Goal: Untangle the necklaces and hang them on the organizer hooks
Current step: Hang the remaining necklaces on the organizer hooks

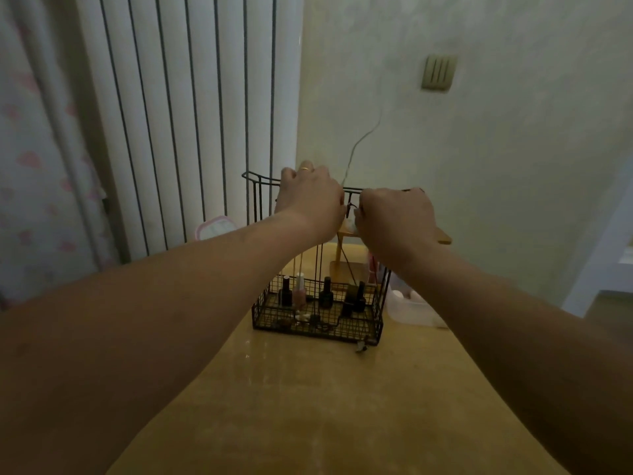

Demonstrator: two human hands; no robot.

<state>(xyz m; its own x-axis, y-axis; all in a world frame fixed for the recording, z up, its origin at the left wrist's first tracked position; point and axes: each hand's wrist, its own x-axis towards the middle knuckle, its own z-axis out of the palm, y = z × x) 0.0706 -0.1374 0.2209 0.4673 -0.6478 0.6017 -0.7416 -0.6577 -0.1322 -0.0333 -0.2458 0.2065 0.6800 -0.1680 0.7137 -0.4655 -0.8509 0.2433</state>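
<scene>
Black wire organizer (pixel 259 200) stands upright — a dark necklace cord (pixel 347 265) dangles inside its frame.

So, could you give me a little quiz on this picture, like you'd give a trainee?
1. True or false: the left hand and right hand are both up at the top rail of the organizer.
2. What stands in the organizer's bottom basket? A) spoons B) small bottles C) books
3. Fill in: the ring is on the ___ hand.

Key: 1 true; the right hand pinches a necklace there. 2 B. 3 left.
</scene>
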